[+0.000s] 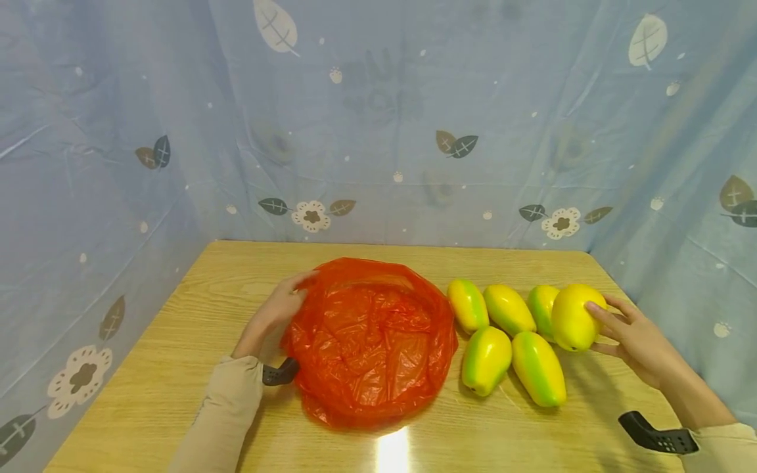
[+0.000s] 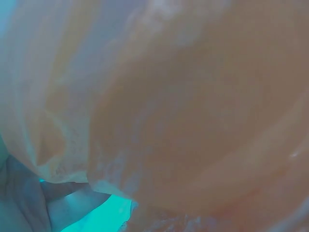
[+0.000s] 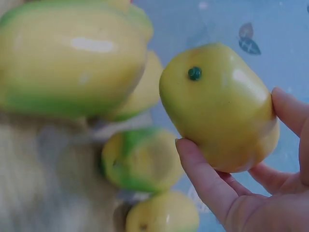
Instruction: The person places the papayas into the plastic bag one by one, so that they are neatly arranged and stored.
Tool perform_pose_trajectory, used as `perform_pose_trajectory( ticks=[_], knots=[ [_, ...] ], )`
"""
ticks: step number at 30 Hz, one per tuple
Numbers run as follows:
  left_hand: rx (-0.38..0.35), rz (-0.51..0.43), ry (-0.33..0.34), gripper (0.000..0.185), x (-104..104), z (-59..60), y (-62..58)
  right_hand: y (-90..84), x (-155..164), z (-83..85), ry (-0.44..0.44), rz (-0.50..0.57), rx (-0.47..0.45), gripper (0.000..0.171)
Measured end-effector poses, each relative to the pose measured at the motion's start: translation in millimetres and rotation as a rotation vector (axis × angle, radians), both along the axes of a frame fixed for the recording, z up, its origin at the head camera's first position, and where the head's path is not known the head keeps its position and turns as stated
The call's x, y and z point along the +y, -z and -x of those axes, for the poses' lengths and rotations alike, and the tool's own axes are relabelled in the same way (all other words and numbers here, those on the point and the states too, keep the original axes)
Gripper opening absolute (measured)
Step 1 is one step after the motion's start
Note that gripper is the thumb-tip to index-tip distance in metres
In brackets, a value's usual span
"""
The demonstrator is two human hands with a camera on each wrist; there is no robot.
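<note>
A red plastic bag [image 1: 378, 355] lies spread with its mouth up in the middle of the table. At its left rim is my left hand [image 1: 282, 303], fingertips at the film. In the left wrist view the bag [image 2: 193, 121] fills most of the picture and partly covers my left fingers [image 2: 72, 208]; I cannot tell if they pinch it. My right hand [image 1: 641, 341] grips a yellow papaya [image 1: 576, 318] from its right side. The right wrist view shows its green stem nub, with the thumb and fingers around the papaya [image 3: 222, 106].
Several more yellow-green papayas lie between the bag and my right hand, among them one papaya [image 1: 538, 368] at the front and another papaya [image 1: 467, 305] beside the bag. The wooden table [image 1: 219, 289] is bordered by a blue leaf-patterned curtain [image 1: 384, 131].
</note>
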State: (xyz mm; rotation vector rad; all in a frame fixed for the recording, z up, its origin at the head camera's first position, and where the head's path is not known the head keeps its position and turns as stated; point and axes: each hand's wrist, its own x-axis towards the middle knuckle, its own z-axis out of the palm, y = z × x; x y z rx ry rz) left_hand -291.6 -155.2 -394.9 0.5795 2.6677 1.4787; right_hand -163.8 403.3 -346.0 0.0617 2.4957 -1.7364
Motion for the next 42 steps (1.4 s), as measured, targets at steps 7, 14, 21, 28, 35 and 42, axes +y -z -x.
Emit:
perform_pose_trajectory(
  ticks=[7,14,21,28,35,42],
  knots=[
    [0.009,0.000,0.001,0.047,1,-0.1,0.2,-12.9,-36,19.6,-0.029,0.024,0.004,0.075],
    [0.017,0.000,0.008,0.047,1,1.5,1.1,-21.2,-73,32.0,-0.057,0.041,-0.017,0.077],
    [0.004,0.001,-0.003,0.047,-1,0.7,0.2,-29.8,-106,44.3,-0.079,0.036,0.009,0.076],
    [-0.001,-0.012,0.008,0.047,0,0.5,-1.6,-32.5,-132,55.3,-0.086,0.042,0.000,0.077],
    [0.007,-0.010,0.002,0.048,1,-0.2,-2.2,-30.5,-151,68.6,-0.084,0.072,0.005,0.079],
    [0.025,-0.005,0.009,0.048,3,1.0,-2.0,-27.9,-166,77.8,-0.115,0.097,-0.005,0.078]
  ],
)
